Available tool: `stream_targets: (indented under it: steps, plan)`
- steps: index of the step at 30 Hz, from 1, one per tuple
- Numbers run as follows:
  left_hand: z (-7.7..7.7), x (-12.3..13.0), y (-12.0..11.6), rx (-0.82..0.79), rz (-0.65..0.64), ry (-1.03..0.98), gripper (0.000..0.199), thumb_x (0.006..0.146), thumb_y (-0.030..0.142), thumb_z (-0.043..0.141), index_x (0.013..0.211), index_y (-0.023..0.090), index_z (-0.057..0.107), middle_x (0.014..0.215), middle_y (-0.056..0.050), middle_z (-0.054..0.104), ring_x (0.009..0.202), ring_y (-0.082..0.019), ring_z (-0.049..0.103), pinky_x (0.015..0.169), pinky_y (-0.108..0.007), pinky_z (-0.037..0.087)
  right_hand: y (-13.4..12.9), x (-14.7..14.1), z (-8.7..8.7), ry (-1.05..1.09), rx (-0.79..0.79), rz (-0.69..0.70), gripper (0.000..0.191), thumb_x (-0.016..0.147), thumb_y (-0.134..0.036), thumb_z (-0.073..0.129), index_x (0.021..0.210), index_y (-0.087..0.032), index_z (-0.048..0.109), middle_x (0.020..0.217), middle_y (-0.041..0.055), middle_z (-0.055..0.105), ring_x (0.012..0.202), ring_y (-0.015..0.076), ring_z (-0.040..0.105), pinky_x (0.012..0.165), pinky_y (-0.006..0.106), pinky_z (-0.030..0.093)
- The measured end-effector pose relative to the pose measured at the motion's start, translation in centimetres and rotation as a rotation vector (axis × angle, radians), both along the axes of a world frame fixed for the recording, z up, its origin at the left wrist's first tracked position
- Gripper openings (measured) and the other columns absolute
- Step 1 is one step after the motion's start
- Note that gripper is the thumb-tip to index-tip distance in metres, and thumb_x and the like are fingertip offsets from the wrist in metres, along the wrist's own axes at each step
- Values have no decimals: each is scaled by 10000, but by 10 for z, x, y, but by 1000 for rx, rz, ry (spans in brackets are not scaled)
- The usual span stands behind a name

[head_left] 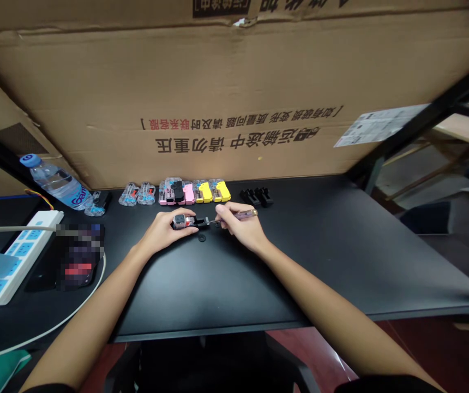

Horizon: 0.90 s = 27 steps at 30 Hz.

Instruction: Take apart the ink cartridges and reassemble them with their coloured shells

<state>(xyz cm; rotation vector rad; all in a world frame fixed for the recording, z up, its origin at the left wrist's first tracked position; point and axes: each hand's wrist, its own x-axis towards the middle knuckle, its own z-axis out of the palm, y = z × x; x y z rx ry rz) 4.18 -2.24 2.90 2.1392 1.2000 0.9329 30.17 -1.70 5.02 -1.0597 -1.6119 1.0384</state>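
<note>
Near the middle of the black table, my left hand (169,226) is closed around a small device (190,221) with a clear housing, a little screen at one end and a black part at the other. My right hand (238,225) grips a screwdriver (246,214) with a see-through purplish handle. Its thin shaft points left, with the tip at the device's black end; whether it touches a screw is too small to tell. Just below the device, a small black ring (202,238) lies on the table.
Along the back stand clear units (137,194), pink-and-black ones (176,192), yellow ones (212,191) and black parts (256,196). A water bottle (56,183), power strip (17,256), cable and phone (79,256) occupy the left. A cardboard sheet (234,82) walls the table's rear.
</note>
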Motion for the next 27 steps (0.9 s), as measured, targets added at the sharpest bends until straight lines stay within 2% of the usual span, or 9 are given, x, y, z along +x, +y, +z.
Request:
stream_targets:
  steps: [4,12,19,22,25,27]
  plan:
    - [-1,0,0,4,25,21,411,929,509,834,1247,255,779,1083,-13,850,888,-195,799,866,-299,615,0,0,0,18,-46,-24,598,969,-739,644,713,-205,729,578,8,597,505,138,505,493,289,373]
    - [0,-2,2,-14,95,29,440,887,520,861,1200,214,821,1080,-50,860,901,-230,803,897,-349,634,3,3,-3,-52,5,-38,546,998,-653,640,709,-199,732,592,16,615,522,141,504,509,297,366]
    - [8,-9,4,-163,28,19,429,862,539,861,1108,188,849,1007,-59,858,865,-236,792,844,-345,632,4,3,-5,-89,38,-40,505,1013,-594,640,709,-200,722,608,16,620,560,154,534,556,311,398]
    - [7,-8,2,-192,21,-28,420,847,551,866,1042,179,850,925,-56,841,806,-230,775,801,-344,629,4,3,-9,-18,23,-56,500,1024,-648,605,839,-207,749,678,12,635,572,153,539,571,312,430]
    - [5,-8,3,-177,126,-121,467,845,606,850,997,165,835,855,-57,818,752,-224,757,756,-343,627,5,3,-12,74,18,-78,518,1058,-681,505,1043,-223,746,762,4,627,607,156,553,593,309,459]
    - [5,-10,4,-108,256,-143,493,862,635,821,997,161,830,848,-61,814,756,-230,755,748,-344,620,5,2,-14,45,17,-71,452,1068,-627,512,1063,-228,723,772,0,617,652,162,574,618,302,466]
